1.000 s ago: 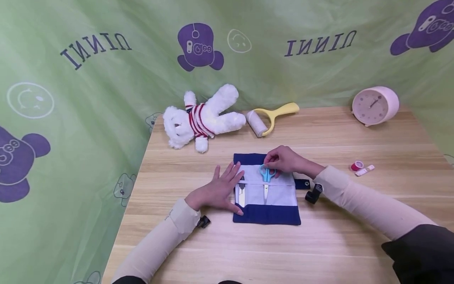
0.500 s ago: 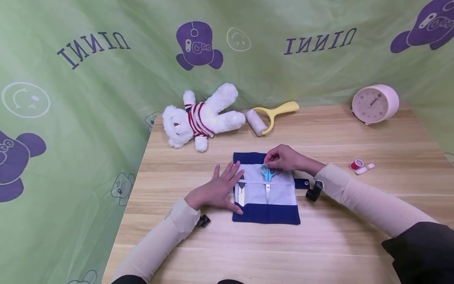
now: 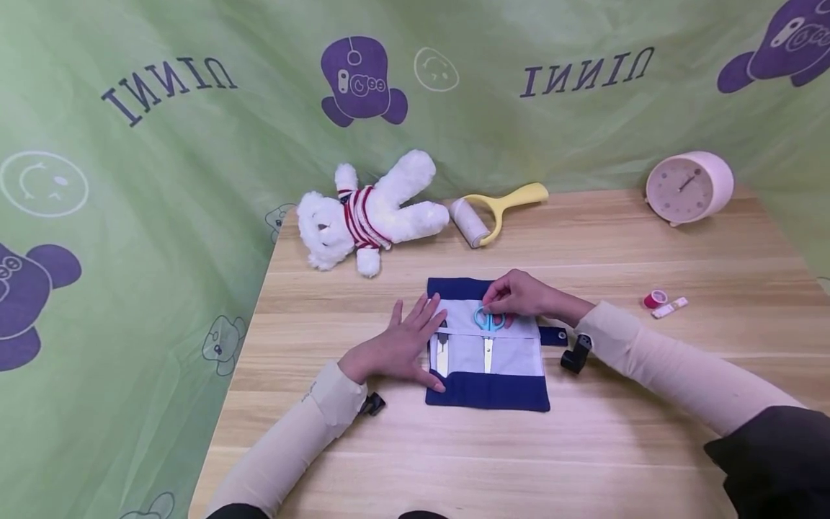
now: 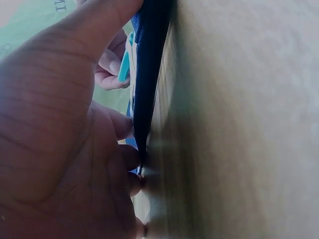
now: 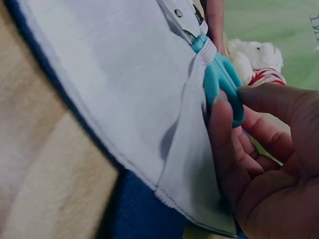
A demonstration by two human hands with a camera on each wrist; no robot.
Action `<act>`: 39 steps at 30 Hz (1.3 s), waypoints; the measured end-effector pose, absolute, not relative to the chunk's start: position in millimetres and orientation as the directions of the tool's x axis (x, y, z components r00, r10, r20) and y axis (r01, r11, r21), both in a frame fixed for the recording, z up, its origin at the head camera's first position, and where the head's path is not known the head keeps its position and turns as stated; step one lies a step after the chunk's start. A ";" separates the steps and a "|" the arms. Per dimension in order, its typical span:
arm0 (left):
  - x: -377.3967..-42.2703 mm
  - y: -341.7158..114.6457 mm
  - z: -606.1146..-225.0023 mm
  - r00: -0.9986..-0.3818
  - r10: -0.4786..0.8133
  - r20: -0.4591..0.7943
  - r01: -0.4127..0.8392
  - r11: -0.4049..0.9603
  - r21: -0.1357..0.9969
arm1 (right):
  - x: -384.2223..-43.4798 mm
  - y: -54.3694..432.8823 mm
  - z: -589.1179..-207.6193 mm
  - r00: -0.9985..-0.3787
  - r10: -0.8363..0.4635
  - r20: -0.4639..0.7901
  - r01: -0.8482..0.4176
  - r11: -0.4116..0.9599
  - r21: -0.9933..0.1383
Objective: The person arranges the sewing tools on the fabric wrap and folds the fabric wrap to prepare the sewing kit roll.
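Note:
A navy cloth case [image 3: 499, 393] with a pale lining lies unfolded on the table. Turquoise-handled scissors [image 3: 488, 323] are under the white elastic band [image 5: 184, 107] across the lining, blades toward the case's near flap. My right hand [image 3: 521, 293] pinches a scissor handle loop between thumb and fingers, seen closely in the right wrist view. Fingers spread, my left hand [image 3: 398, 348] rests on the case's left edge. Beside it, a slim tool [image 3: 443, 353] with a dark top and a light lower part sits under the same band, partly hidden by my fingers.
A white plush bear [image 3: 369, 216] and a yellow-handled lint roller [image 3: 499, 209] lie behind the case. At the back right stands a pink clock [image 3: 684, 187]. A red thread spool [image 3: 655, 299] and a small white strip [image 3: 670, 308] lie to the right.
The scissors have shifted slightly in the right hand, their handles moving a little left and toward me since half a second ago. The left hand stays on the case.

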State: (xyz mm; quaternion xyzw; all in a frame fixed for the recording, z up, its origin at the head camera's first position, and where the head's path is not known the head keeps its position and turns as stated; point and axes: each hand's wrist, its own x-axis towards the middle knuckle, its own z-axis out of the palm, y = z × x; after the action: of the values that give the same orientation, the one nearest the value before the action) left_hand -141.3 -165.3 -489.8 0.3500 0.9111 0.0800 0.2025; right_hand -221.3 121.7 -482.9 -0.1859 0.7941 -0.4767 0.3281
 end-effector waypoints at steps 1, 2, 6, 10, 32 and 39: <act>-141.4 -165.3 -489.6 -0.673 0.670 -0.312 0.605 0.742 0.289 | -221.2 121.7 -481.8 -0.714 -0.613 -0.338 0.002 0.481 -0.877; -141.5 -165.3 -489.7 -0.673 0.672 -0.310 0.607 0.741 0.288 | -221.1 121.6 -480.8 -0.712 -0.617 -0.336 -0.006 0.484 -0.875; -141.4 -165.6 -489.4 -0.672 0.673 -0.309 0.610 0.739 0.285 | -220.9 122.0 -478.8 -0.708 -0.626 -0.327 -0.046 0.503 -0.863; -140.8 -166.3 -488.4 -0.671 0.674 -0.310 0.607 0.739 0.293 | -219.6 121.4 -479.4 -0.719 -0.633 -0.286 -0.116 0.515 -0.849; -138.8 -169.6 -487.8 -0.678 0.669 -0.306 0.585 0.742 0.327 | -202.4 271.2 -358.1 -0.905 -0.287 0.316 -0.411 0.783 -0.466; -137.6 -167.8 -485.0 -0.670 0.685 -0.285 0.594 0.725 0.347 | -187.7 347.7 -378.0 -0.949 -0.282 0.142 -0.309 0.922 -0.235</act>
State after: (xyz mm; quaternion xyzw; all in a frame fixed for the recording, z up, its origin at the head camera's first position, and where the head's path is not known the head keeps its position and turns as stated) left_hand -137.6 -167.8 -485.0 0.3527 0.9068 0.1134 0.2010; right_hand -187.7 347.7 -378.0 -0.1509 0.9788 -0.1282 -0.0529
